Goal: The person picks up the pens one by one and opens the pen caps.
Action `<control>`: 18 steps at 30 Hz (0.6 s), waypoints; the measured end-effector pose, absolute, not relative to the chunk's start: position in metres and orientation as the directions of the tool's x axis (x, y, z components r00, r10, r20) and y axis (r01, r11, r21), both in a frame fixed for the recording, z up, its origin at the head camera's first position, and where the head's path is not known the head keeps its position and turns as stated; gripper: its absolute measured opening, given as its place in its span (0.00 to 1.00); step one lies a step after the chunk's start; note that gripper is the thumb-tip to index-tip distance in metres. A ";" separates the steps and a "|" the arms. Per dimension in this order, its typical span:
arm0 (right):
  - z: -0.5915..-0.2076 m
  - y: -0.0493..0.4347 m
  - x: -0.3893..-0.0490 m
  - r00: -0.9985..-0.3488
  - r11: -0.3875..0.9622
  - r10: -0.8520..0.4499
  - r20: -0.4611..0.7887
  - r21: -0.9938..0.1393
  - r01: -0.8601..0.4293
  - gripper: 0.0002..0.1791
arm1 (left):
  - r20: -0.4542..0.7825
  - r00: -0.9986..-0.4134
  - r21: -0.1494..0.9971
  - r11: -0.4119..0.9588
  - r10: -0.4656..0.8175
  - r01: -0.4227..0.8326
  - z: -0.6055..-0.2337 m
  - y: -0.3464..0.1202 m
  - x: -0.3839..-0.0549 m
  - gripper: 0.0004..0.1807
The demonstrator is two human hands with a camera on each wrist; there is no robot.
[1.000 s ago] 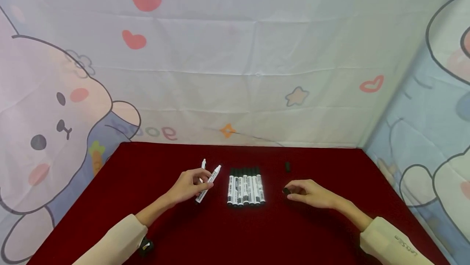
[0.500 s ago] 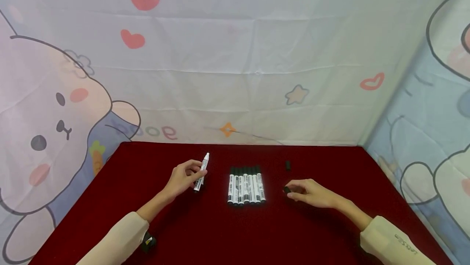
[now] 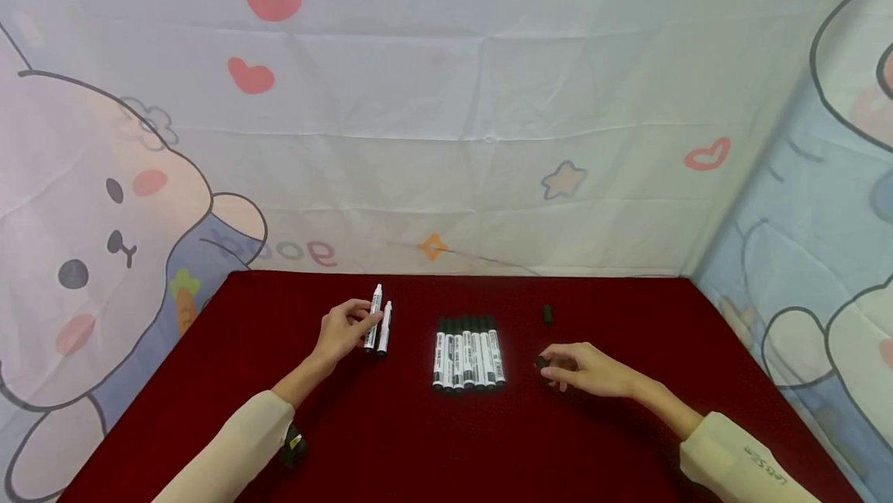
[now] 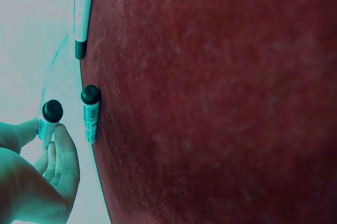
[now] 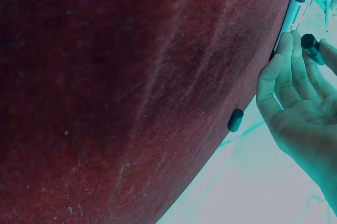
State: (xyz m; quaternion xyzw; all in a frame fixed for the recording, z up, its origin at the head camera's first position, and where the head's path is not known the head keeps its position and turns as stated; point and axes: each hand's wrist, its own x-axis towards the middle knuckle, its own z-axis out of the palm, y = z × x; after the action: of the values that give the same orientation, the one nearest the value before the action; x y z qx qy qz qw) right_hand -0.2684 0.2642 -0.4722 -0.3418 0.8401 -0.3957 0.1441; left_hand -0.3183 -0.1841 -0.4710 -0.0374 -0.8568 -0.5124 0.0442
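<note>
My left hand (image 3: 342,332) pinches a white uncapped marker (image 3: 376,301) by its barrel, tip pointing away from me. Just right of it, a second uncapped marker (image 3: 384,330) lies on the red cloth; the left wrist view shows the held marker (image 4: 51,116) apart from the lying marker (image 4: 90,116). Between thumb and finger, my right hand (image 3: 589,369) holds a small black cap (image 5: 312,49). Another black cap (image 3: 547,315) lies on the cloth beyond that hand. Between the hands, several capped markers (image 3: 467,360) lie side by side in a row, black caps facing away.
A red cloth (image 3: 460,441) covers the table. Behind it hangs a pale printed curtain (image 3: 446,100), with more of the same curtain at the right side. A dark device (image 3: 294,445) sits at the left wrist.
My left hand has carried its marker left and away from me, past the lying marker to its left side. The right hand stays nearly in place with its cap.
</note>
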 end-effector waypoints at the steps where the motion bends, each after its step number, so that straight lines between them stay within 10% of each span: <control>1: -0.472 0.264 -0.268 -0.725 0.454 -0.688 0.027 -0.763 -0.459 0.15 | 0.109 -0.994 0.875 0.473 0.017 0.104 -0.472 -0.184 -0.320 0.21; 18: -0.475 0.265 -0.266 -0.727 0.449 -0.685 0.041 -0.762 -0.466 0.15 | 0.060 -0.998 0.837 0.545 0.000 0.050 -0.484 -0.183 -0.339 0.20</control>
State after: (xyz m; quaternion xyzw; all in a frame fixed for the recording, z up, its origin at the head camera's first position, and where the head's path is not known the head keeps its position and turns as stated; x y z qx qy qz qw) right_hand -0.2656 0.2654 -0.4751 -0.3425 0.8401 -0.3974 0.1377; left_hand -0.3386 -0.1831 -0.4836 -0.0144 -0.8785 -0.4768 0.0262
